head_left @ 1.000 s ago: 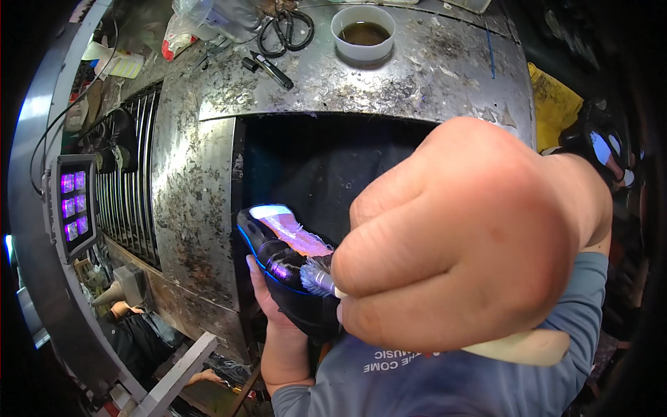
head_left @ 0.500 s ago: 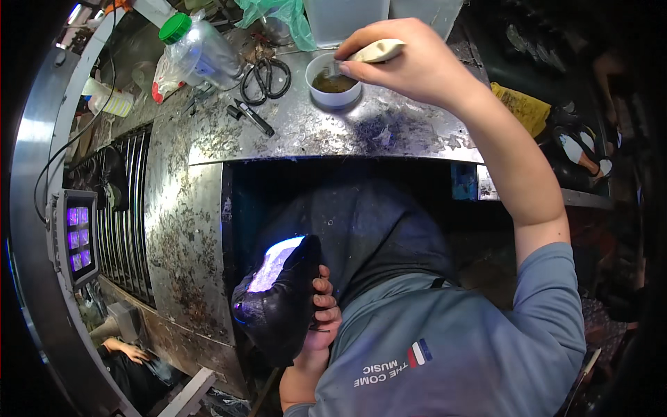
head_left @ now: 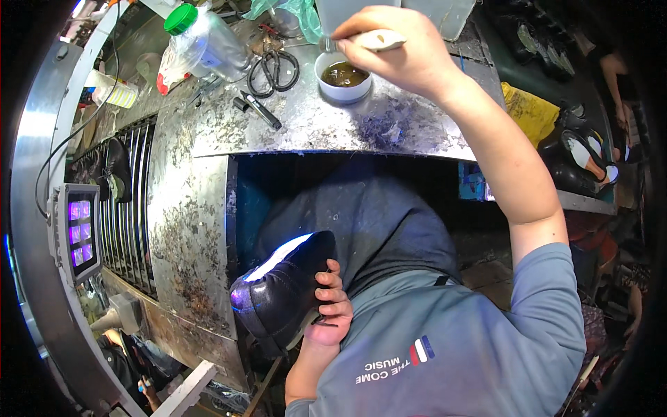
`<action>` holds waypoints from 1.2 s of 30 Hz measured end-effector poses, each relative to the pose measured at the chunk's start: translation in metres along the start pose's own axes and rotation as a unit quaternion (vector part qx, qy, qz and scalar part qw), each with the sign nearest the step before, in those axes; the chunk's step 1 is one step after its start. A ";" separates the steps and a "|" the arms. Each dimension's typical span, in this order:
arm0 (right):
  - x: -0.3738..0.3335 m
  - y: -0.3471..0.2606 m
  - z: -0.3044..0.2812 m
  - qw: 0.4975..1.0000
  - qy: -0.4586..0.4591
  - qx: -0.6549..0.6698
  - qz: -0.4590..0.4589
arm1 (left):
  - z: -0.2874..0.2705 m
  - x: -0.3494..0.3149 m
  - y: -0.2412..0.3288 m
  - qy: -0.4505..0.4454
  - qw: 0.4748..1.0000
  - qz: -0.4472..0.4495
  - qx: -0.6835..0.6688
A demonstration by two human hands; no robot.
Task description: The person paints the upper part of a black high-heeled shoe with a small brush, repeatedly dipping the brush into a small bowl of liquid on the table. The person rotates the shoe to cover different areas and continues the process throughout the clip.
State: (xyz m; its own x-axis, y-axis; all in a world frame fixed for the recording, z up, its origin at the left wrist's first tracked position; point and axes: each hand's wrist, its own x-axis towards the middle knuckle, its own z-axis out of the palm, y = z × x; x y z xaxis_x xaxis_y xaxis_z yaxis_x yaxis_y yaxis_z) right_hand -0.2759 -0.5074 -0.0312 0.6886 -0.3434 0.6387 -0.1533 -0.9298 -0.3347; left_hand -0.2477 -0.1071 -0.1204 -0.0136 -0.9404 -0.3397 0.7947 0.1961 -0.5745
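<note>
My left hand [head_left: 334,304] is wrapped round a black shoe [head_left: 283,309], low and left in front of my lap. Bluish-white light glows along the shoe's upper left edge [head_left: 279,256]. My right hand [head_left: 415,57] pinches the pale handle of a brush [head_left: 382,39] at the back of the bench. The brush's head is small and faint in the picture, just above the far rim of a white bowl [head_left: 345,94]. Brown liquid [head_left: 343,74] lies in that bowl.
Black-handled scissors [head_left: 274,72] and a black marker [head_left: 261,111] lie left of the bowl, near a green-lidded plastic jar [head_left: 208,45]. A purple-lit lamp [head_left: 80,233] stands at far left, beside a barred rack [head_left: 132,208]. A yellow cloth [head_left: 529,113] and shoes are at right.
My right hand has lifted the brush out of the bowl, uncovering the liquid. The shoe in my left hand has tilted, showing less of its brightly lit face. The view has shifted slightly.
</note>
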 end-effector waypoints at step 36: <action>-0.017 -0.148 -0.013 0.766 -0.284 0.566 -0.114 | -0.016 0.003 -0.008 -0.064 0.958 -0.207 -0.186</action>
State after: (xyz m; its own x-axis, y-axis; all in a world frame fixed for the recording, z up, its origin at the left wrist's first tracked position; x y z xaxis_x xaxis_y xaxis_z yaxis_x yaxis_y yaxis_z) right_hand -0.2739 -0.3661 0.0167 0.8527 0.2225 0.4726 0.5072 -0.1363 -0.8510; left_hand -0.2640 -0.1066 -0.1287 -0.1871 -0.9808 0.0551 0.4659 -0.1380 -0.8740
